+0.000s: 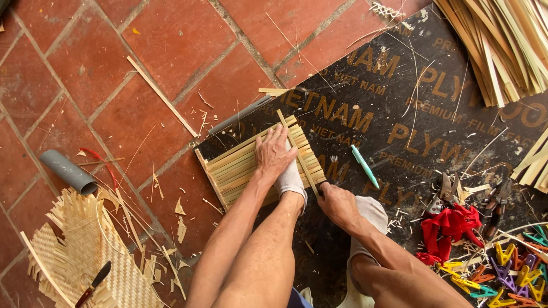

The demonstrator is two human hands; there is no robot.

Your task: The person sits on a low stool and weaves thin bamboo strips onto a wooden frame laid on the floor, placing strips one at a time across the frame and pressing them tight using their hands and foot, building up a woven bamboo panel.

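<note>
Left hand (pixel 273 153) spread flat on ribbed woven bamboo mat (pixel 240 165); right hand (pixel 338 204) clenched around 1 thin flat bamboo strip (pixel 297 149).

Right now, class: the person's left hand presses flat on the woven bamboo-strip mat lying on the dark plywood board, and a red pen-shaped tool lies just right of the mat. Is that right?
Not quite. The head view shows the pen-shaped tool is light green, not red. The rest holds: the left hand presses flat on the woven bamboo-strip mat, which lies on the dark plywood board.
</note>
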